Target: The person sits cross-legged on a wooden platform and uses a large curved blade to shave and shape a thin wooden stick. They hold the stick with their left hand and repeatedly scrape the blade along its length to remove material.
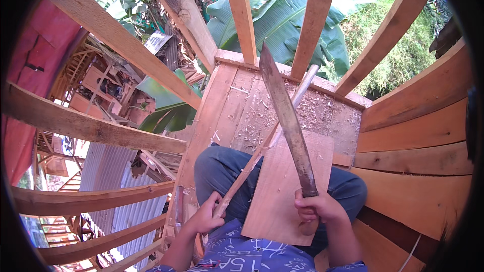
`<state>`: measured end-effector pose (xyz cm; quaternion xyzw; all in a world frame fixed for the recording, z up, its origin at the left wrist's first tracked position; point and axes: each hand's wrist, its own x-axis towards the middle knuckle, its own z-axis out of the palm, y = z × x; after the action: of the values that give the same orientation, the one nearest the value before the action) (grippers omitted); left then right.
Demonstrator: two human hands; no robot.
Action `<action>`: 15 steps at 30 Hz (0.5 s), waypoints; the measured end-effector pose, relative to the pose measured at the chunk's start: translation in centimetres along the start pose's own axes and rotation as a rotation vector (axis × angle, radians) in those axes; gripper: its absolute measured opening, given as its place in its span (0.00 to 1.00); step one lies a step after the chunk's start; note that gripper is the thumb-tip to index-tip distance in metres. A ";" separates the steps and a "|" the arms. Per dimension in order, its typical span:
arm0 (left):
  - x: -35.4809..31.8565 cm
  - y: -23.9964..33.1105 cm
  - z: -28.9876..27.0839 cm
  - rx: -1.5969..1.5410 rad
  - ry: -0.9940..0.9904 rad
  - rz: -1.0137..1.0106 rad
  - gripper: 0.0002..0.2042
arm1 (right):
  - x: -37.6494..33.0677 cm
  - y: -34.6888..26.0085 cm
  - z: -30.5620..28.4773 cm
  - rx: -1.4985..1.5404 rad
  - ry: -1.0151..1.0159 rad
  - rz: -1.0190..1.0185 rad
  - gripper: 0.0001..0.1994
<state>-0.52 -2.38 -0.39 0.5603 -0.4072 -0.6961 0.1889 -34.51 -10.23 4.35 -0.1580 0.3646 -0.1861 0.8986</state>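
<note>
On our lap lies a wooden board (pixel 282 196). Our right hand (pixel 318 207) holds a machete (pixel 288 121) above it, and our left hand (pixel 205 216) holds a thin stick (pixel 267 143) to its left, over the plank floor (pixel 229 106).
</note>
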 end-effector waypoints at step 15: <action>-0.1 0.6 0.4 -0.019 -0.009 0.012 0.24 | -0.9 1.1 0.8 0.131 -0.160 -0.144 0.11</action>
<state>-0.98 -2.53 0.23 0.5530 -0.4047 -0.7013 0.1966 -34.32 -8.77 5.03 -0.1389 0.2665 -0.2602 0.9176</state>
